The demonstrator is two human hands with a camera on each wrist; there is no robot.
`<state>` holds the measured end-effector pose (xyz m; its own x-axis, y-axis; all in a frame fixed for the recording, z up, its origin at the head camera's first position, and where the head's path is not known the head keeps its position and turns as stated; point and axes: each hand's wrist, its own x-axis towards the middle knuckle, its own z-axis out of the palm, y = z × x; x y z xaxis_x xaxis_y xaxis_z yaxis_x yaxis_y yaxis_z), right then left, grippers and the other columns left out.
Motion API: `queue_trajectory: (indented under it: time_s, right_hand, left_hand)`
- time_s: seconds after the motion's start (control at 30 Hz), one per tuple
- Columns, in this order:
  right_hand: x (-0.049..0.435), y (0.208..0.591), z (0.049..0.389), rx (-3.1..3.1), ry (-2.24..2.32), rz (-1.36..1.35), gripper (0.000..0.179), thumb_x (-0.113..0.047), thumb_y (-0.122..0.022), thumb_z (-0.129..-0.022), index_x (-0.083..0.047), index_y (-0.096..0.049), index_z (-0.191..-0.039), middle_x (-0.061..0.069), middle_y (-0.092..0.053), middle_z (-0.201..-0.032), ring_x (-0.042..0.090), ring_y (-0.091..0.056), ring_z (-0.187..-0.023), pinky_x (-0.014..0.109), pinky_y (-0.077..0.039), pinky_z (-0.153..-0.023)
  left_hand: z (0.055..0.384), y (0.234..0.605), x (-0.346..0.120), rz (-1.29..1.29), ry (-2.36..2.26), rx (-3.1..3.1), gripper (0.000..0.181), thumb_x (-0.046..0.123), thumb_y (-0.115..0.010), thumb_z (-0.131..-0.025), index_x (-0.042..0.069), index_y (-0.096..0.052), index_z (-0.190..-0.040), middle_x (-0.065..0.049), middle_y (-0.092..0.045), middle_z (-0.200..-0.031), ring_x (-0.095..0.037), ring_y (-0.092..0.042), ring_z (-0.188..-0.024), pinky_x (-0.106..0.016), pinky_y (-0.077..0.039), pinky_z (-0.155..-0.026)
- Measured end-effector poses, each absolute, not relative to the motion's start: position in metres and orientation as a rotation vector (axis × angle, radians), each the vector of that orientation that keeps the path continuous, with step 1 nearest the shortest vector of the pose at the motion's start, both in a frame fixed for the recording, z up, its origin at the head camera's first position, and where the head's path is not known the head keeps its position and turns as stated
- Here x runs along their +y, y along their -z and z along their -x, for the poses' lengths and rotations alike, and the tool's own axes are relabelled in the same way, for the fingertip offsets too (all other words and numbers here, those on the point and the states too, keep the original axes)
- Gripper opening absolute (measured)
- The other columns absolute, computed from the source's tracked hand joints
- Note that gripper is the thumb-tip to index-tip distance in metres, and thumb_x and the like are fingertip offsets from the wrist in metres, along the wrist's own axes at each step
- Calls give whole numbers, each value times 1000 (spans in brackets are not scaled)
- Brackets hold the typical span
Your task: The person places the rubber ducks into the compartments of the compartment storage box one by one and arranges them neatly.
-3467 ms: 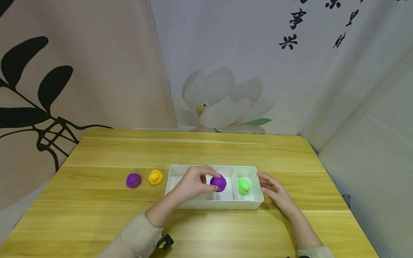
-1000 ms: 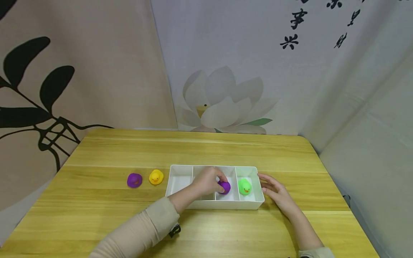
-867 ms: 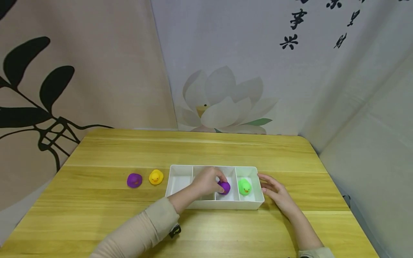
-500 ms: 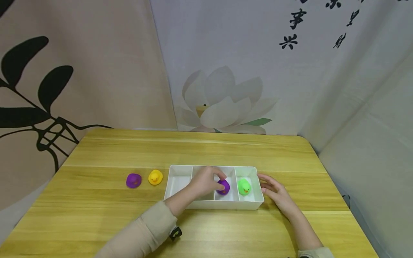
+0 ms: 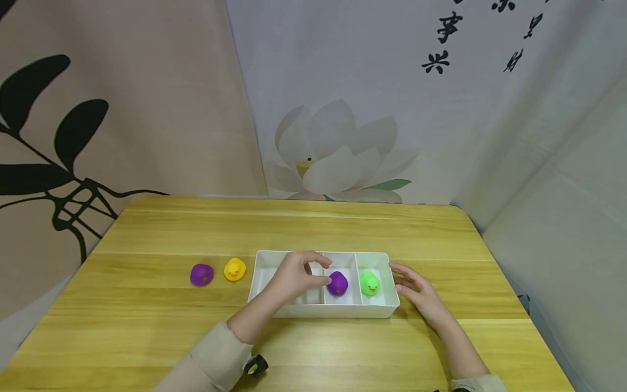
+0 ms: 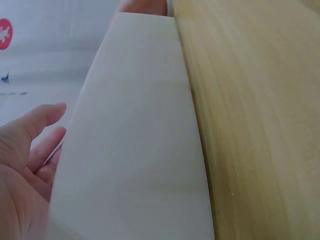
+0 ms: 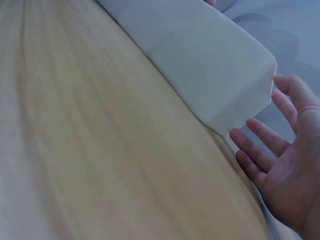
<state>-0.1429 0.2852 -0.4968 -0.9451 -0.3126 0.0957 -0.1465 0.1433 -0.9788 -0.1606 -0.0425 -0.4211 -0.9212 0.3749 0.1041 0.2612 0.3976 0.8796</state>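
Observation:
A white divided box (image 5: 338, 311) stands on the table. In one of its middle compartments sits a purple rubber duck (image 5: 338, 283); the compartment at the right end holds a green rubber duck (image 5: 369, 283). Just left of the purple duck, over the box, my left hand (image 5: 296, 277) hovers with thumb and forefinger apart and nothing between them. The left wrist view shows this hand (image 6: 30, 165) behind the box's side wall (image 6: 130, 135). My right hand (image 5: 421, 291) rests with loosely extended fingers at the box's right end, and its fingertips touch the wall (image 7: 220, 70) in the right wrist view.
Left of the box, a yellow rubber duck (image 5: 235, 269) and another purple object (image 5: 202, 275) lie on the wooden table (image 5: 147, 316). A printed curtain (image 5: 343, 81) hangs behind the table's far edge.
My left hand carried the purple duck down into the compartment, let go of it and drew back to the left. The right hand stayed at the box's end.

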Motion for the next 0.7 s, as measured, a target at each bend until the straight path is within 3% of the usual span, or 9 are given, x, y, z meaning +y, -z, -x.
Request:
queue_trajectory:
  time_s: [0.27, 0.53, 0.7]
  right_hand:
    - [285, 497, 143, 2266, 1922, 439, 48, -9, -59, -95, 1, -43, -140, 0, -48, -138, 11, -54, -115, 25, -45, -91]
    - [285, 496, 144, 2285, 1897, 437, 49, -10, -59, -95, 1, -43, -140, 9, -45, -141, 10, -54, -116, 24, -45, -92]
    - [285, 495, 144, 2280, 1910, 440, 48, -9, -58, -95, 1, -43, -140, 6, -46, -141, 11, -54, -116, 24, -45, -92]
  left_hand:
    - [148, 412, -60, -583, -1681, 2566, 25, 10, -81, -75, 6, -74, -99, 4, -69, -96, -14, -49, -58, -23, -38, -47]
    - [139, 411, -81, -469, -1778, 2595, 24, 8, -83, -73, 10, -75, -96, 2, -70, -97, -17, -53, -62, -23, -39, -48]
    - [133, 413, -99, -377, -1810, 2605, 24, 10, -84, -73, 12, -75, -96, -1, -69, -103, -17, -53, -63, -23, -40, -48]
